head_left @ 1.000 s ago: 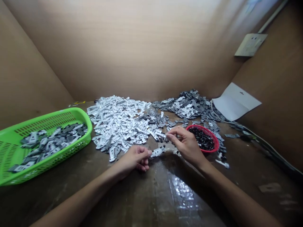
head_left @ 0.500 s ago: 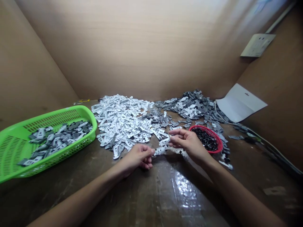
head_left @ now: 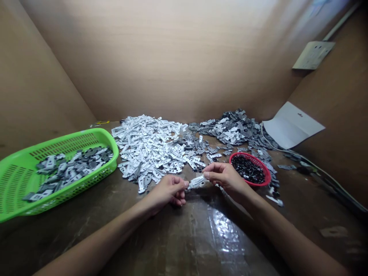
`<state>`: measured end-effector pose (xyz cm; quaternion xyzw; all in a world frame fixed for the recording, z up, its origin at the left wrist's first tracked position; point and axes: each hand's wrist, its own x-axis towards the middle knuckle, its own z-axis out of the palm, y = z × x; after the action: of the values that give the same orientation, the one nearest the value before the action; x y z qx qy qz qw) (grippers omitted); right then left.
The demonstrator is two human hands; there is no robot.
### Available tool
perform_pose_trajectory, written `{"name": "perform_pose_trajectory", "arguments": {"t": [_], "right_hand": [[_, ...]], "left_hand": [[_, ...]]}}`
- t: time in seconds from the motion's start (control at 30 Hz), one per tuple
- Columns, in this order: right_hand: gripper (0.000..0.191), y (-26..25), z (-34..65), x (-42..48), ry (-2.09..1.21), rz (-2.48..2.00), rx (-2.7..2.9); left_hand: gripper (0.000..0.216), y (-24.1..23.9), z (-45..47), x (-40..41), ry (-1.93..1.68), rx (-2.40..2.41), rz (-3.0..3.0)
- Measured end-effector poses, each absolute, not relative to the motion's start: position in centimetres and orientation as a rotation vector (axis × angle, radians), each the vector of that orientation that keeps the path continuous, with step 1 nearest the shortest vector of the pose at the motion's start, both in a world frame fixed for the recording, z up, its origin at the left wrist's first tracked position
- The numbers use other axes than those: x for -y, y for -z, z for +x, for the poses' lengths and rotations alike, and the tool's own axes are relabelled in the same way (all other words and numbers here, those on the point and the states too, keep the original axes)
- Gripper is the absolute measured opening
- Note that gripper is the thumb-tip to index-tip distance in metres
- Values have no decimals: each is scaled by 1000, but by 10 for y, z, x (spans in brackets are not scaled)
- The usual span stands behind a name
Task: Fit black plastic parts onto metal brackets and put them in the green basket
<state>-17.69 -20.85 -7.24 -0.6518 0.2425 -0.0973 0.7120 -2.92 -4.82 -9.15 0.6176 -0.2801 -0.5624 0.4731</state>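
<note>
A small silvery metal plate [head_left: 196,181] is held between both hands just above the brown table [head_left: 201,237]. My left hand [head_left: 168,191] pinches its left end, fingers curled. My right hand [head_left: 225,178] pinches its right end with thumb and forefinger. Behind the hands lies a big heap of bright metal plates [head_left: 149,147]. Further right is a heap of darker grey plates [head_left: 232,130]. A small red basket [head_left: 266,177] with tiny black parts stands right beside my right hand.
A green plastic basket [head_left: 17,207] with grey assembled pieces stands at the left. Brown board walls close in the table on three sides. A white sheet [head_left: 291,124] and a cable [head_left: 322,172] lie at the right, and a wall socket [head_left: 313,54] sits above.
My right hand came down from the heap's edge with a plate and met the piece in my left hand. The view shifted slightly between the first two frames.
</note>
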Motion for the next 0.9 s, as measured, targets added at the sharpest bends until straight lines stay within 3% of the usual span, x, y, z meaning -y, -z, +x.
{"name": "perform_pose_trajectory", "arguments": {"t": [0.4, 0.9], "right_hand": [[31, 76, -171, 200, 226, -1528, -627], [44, 96, -171, 203, 263, -1579, -668]], "left_hand": [[43, 90, -30, 49, 1379, 699, 1537], [42, 93, -30, 49, 1323, 625, 1510]]}}
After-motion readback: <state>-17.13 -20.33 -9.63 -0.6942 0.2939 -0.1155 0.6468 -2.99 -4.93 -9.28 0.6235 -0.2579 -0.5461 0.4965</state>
